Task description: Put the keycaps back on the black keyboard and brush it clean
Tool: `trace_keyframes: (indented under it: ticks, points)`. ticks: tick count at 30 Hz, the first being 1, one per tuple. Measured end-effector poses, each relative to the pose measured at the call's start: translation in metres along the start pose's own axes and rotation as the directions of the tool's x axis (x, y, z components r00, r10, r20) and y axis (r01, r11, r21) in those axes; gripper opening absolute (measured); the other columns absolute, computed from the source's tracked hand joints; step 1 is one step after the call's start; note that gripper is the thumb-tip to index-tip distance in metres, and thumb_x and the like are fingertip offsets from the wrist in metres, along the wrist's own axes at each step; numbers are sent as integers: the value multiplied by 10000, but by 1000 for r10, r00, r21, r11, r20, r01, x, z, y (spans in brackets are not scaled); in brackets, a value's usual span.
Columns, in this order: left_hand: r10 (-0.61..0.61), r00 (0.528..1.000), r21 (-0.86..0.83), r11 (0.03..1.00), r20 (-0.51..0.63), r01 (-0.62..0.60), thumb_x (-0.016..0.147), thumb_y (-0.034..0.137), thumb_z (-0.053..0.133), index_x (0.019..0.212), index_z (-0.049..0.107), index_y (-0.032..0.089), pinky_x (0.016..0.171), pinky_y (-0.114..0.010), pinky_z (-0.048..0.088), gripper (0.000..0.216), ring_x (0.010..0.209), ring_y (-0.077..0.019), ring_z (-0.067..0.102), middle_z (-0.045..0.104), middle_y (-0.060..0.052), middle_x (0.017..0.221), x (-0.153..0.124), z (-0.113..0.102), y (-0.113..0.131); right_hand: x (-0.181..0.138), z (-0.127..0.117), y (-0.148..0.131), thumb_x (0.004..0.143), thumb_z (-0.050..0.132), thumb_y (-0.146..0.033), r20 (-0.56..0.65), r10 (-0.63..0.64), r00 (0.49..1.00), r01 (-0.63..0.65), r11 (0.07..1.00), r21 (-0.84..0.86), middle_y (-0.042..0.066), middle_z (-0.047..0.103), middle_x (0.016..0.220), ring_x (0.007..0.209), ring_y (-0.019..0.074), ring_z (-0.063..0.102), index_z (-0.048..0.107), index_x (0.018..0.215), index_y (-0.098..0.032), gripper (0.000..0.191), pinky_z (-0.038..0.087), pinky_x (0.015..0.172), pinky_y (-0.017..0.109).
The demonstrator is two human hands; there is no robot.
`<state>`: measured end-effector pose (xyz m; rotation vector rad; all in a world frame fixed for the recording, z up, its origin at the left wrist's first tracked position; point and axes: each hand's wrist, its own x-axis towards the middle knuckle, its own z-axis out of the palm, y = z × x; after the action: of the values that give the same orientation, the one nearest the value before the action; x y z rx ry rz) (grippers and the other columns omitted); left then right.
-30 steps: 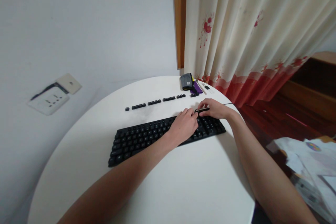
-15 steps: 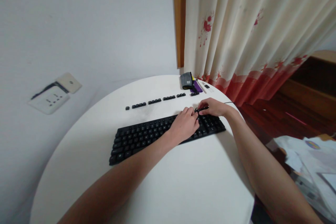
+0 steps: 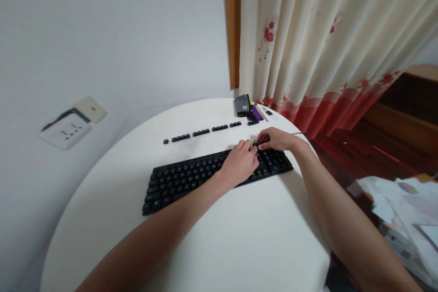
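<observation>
A black keyboard (image 3: 185,178) lies slantwise on the white round table (image 3: 239,232). My left hand (image 3: 239,162) rests across its right half, fingers curled together at the upper edge; whatever they pinch is hidden. Beside it, my right hand (image 3: 275,139) is closed on a slim black tool (image 3: 263,142), which looks like a keycap puller. The tool's left end meets the left fingertips above the keyboard's top row. Behind the keyboard, black keycaps (image 3: 200,132) lie in a line of small groups, with a lone keycap (image 3: 166,141) at the left end.
At the table's back right sit a grey folded cloth or pouch (image 3: 242,105), a purple item (image 3: 256,113) and a thin pale stick (image 3: 263,113). A cable (image 3: 298,133) runs off the right edge. A wall socket (image 3: 65,131) is at left, a curtain (image 3: 308,54) behind, papers (image 3: 404,210) at right.
The view has shifted very slightly. Both hands stay at the keyboard's upper edge in nearly the same pose, and the keycaps lie as before.
</observation>
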<state>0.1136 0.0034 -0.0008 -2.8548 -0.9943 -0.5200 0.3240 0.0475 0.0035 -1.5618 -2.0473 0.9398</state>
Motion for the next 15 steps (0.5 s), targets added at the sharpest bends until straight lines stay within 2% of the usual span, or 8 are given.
trace_keyframes:
  ticks: [4, 8, 15]
  points:
    - [-1, 1000, 2, 1000, 2, 1, 934, 210, 449, 1129, 645, 130, 902, -387, 450, 288, 1023, -255, 499, 555, -103, 1019, 0, 1, 0, 1, 0, 2, 698, 756, -237, 11, 25, 1000, -24, 997, -68, 71, 740, 874, 802, 210, 662, 711, 908, -154, 230, 505, 752, 298]
    - [4, 1000, 6, 1000, 2, -4, 940, 218, 438, 1141, 635, 130, 906, -388, 451, 295, 1020, -254, 498, 554, -105, 1023, 0, 0, 0, 1, 0, 4, 716, 751, -258, 25, 25, 999, -24, 998, -58, 76, 745, 917, 845, 213, 665, 713, 935, -159, 244, 507, 793, 303]
    - [-23, 1000, -2, 1000, -9, 23, 945, 237, 436, 1112, 614, 143, 953, -408, 439, 261, 1043, -253, 492, 566, -104, 1054, 0, 1, 0, -6, -1, 6, 742, 714, -328, 30, -64, 998, 65, 997, -43, 69, 735, 923, 871, 210, 650, 709, 947, -153, 270, 490, 854, 327]
